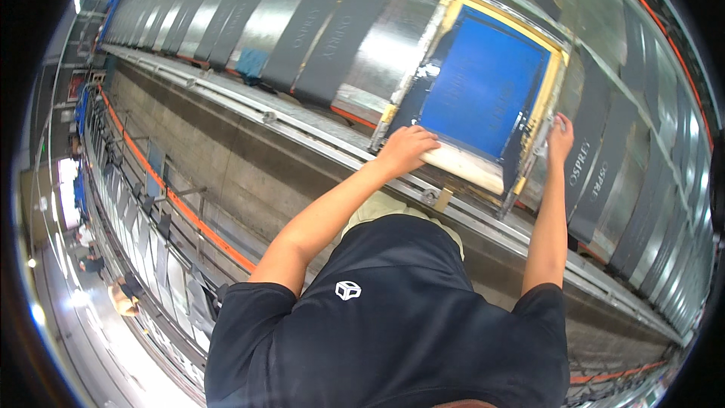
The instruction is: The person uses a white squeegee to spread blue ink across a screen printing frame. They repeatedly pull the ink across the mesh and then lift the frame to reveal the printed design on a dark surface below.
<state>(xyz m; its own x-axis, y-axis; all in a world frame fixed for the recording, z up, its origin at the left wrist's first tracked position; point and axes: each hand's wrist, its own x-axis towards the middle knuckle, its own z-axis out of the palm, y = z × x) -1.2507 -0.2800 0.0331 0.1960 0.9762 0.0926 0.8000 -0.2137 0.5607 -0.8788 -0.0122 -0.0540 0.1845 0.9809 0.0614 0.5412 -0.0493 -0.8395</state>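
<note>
1. Left hand [408,149] lies curled over the near left corner of the printing screen frame [483,91], gripping its pale edge.
2. The frame lies flat on the long table [317,117], over dark fabric strips [332,38].
3. Right hand [560,136] clasps the frame's right edge.

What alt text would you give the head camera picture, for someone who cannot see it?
Seen from above, a person in a black shirt holds a blue-meshed printing screen frame on a long metal table: left hand on its near wooden edge, right hand on its right side. Dark fabric strips lie in rows along the table.
</note>
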